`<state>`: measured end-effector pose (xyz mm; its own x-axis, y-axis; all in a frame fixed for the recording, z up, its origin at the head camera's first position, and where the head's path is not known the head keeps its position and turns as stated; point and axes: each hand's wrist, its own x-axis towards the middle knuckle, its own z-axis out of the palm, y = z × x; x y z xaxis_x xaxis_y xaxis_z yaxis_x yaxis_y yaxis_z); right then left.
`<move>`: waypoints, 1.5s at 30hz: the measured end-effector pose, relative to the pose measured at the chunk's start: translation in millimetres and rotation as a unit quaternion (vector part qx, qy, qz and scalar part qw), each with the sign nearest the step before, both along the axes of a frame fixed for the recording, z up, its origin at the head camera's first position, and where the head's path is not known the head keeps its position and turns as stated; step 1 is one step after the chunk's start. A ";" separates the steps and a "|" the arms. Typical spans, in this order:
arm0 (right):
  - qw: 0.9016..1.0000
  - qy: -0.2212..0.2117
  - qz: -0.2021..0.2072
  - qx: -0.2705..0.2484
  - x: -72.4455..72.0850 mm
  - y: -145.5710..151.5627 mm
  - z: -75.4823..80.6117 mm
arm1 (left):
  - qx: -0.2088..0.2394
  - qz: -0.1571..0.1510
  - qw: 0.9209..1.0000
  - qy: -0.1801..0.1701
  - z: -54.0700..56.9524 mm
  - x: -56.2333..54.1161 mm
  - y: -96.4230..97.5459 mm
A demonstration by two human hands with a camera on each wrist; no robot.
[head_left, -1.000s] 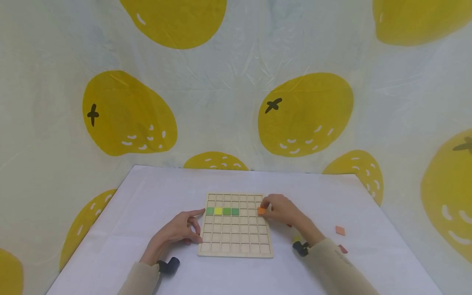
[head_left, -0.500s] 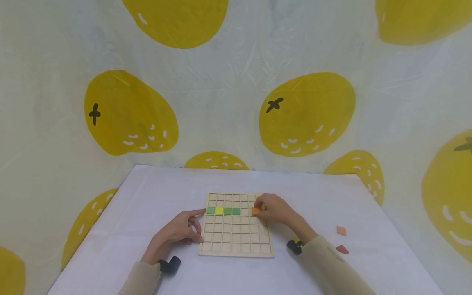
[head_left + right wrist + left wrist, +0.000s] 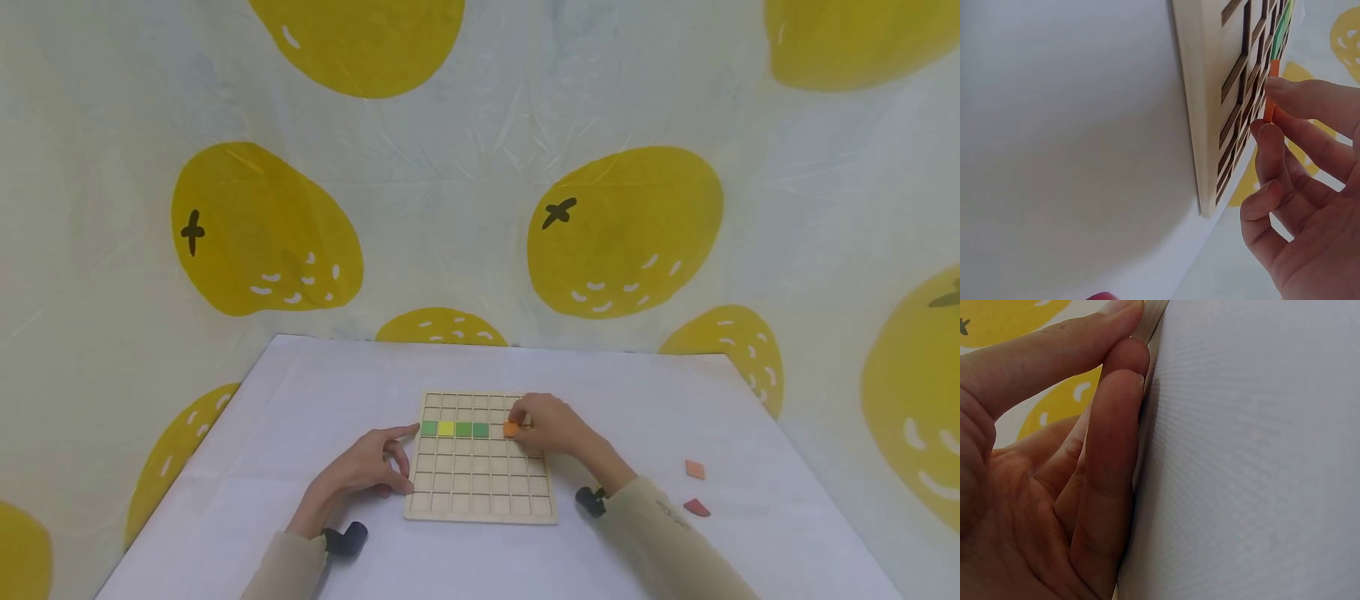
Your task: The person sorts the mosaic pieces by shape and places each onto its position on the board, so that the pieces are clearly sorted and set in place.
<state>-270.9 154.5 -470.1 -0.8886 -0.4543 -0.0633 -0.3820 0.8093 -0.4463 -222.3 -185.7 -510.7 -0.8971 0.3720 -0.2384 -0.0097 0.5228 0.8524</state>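
A pale wooden grid board (image 3: 480, 483) lies on the white table. Its third row from the back bears a green tile (image 3: 429, 428), a yellow tile (image 3: 446, 428) and two more green tiles (image 3: 472, 430), side by side from the left edge. My right hand (image 3: 551, 425) pinches an orange square tile (image 3: 510, 430) between thumb and fingers, over that same row, one cell's width right of the last green one. In the right wrist view the orange tile (image 3: 1269, 110) stands close over the grid. My left hand (image 3: 371, 461) touches the board's left edge with index finger and thumb.
To the right on the table (image 3: 337, 375) lie a light orange tile (image 3: 694, 469) and a red piece with a curved side (image 3: 697, 507). Behind the table hangs a pale curtain (image 3: 450, 208) printed with yellow fruit. Each wrist wears a small black camera (image 3: 346, 540).
My right hand has carried the orange tile leftward along the third row, from the board's right edge toward the green tiles. My left hand stays at the left edge.
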 end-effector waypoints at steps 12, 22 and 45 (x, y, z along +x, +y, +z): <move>1.000 0.003 0.004 0.009 -1.3 -7.2 0.1 | -0.004 0.006 1.000 -0.002 1.1 1.3 0.0; 1.000 0.008 0.026 0.003 -3.9 -8.9 -0.8 | -0.007 0.006 1.000 -0.003 -0.1 0.0 -0.2; 0.999 0.003 0.032 0.019 -4.2 -19.0 -1.3 | 0.000 0.001 1.000 -0.006 1.0 -0.9 0.4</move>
